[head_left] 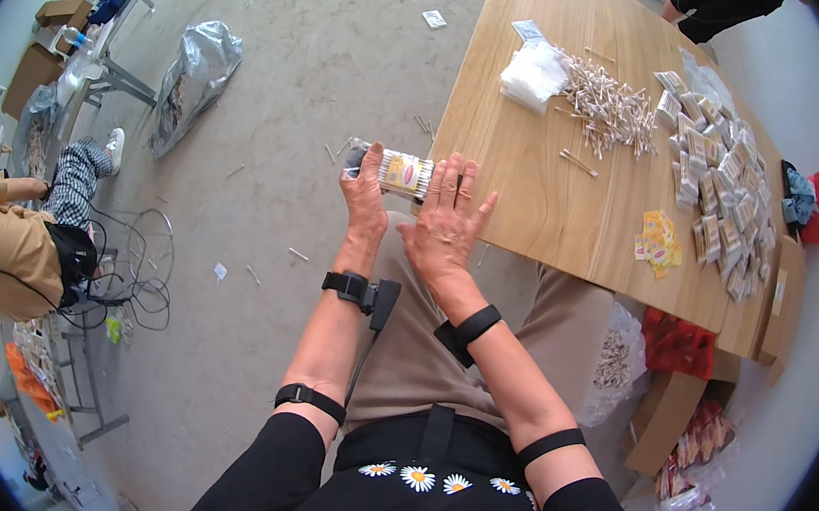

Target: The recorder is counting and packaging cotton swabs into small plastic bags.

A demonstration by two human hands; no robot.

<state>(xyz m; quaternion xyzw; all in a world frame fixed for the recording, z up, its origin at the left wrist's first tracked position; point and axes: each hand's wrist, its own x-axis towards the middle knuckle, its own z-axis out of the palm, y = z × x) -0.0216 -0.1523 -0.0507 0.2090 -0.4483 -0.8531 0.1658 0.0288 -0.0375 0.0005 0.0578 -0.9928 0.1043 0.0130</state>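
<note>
My left hand is closed around a clear bag of cotton swabs with a yellow and white label, held level just off the table's left edge. My right hand lies flat, its fingers stretched out side by side, against the right end of that bag. On the wooden table, a heap of loose cotton swabs lies beside a stack of clear plastic bags. Small yellow labels are spread nearer to me. Many filled swab packs are piled along the right side.
Below the table's near edge are a clear sack of swabs, a red bag and a cardboard box. Another person sits at the left. A silvery plastic bag lies on the floor, with stray swabs about.
</note>
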